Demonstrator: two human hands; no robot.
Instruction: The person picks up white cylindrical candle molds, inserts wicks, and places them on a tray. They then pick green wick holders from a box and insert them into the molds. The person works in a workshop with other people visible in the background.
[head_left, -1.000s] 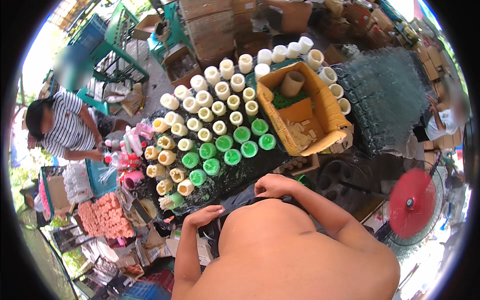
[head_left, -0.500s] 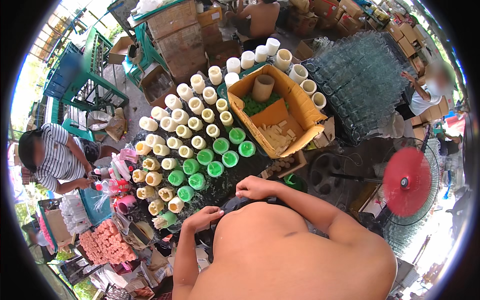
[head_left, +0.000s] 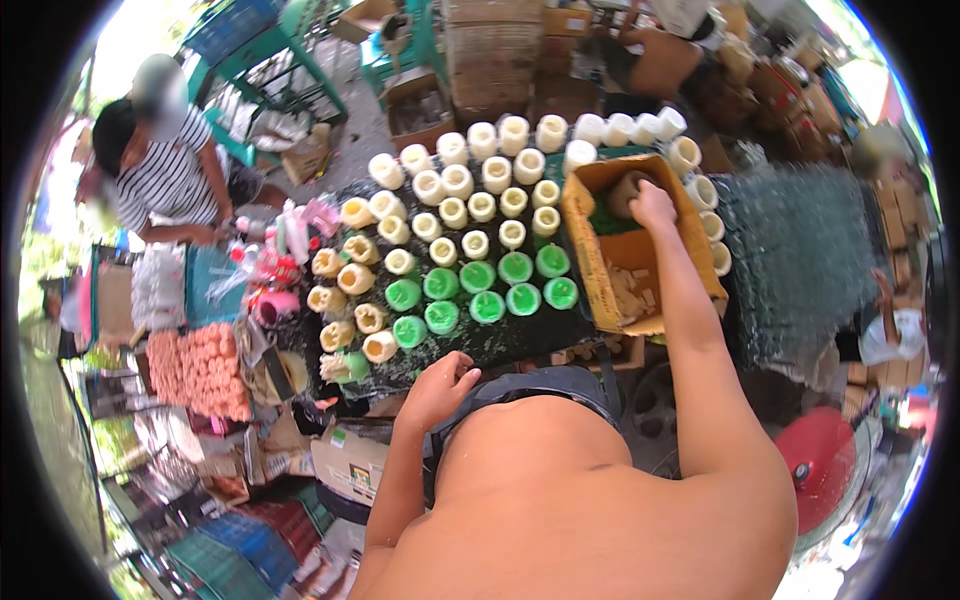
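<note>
My right hand [head_left: 655, 205] reaches into an open cardboard box [head_left: 597, 288], its fingers closed on the rim of a brown cylindrical container [head_left: 625, 195]. Around that container lie green pieces [head_left: 607, 221]; small pale blocks [head_left: 628, 290] lie in the nearer part of the box. My left hand [head_left: 440, 388] is by my waist at the table's near edge, loosely curled with the thumb apart and nothing visible in it. Left of the box stand rows of hollow cream wax cylinders [head_left: 475, 243]. Nearer me are several with green wax inside [head_left: 486, 306].
Glassware [head_left: 805, 265] in a dense mass covers the right side. A red fan [head_left: 820, 470] stands at the lower right. A person in a striped shirt [head_left: 175, 170] works at the left, beside pink cylinders [head_left: 200, 370]. Other people are at the back and far right.
My right hand has left my waist and reached forward into the box, onto the brown container. My left hand has come off the waistband. The view has turned, shifting the fan lower.
</note>
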